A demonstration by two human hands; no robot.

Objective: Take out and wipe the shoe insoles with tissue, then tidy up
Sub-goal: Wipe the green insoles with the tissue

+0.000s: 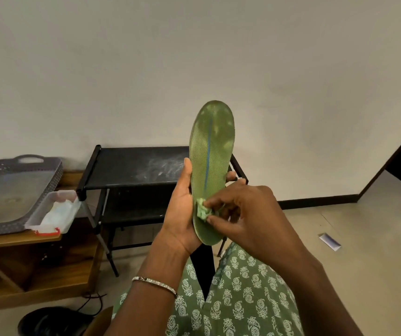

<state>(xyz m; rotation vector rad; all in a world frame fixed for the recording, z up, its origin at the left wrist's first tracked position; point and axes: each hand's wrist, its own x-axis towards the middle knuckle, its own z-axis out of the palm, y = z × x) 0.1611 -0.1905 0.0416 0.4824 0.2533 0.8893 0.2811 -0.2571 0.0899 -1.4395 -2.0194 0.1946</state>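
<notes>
Upright in left grip (pixel 180 219): insole (pixel 210 151)

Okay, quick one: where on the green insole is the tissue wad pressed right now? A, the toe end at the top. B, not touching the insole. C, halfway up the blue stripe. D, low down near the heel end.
D: the right hand pinches the tissue wad against the lower part of the insole, near the heel end held by the left hand.

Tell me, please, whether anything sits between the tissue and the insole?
Nothing visible does: the right hand pinches the crumpled pale-green tissue directly against the green mesh insole, held upright by the left hand.
</notes>
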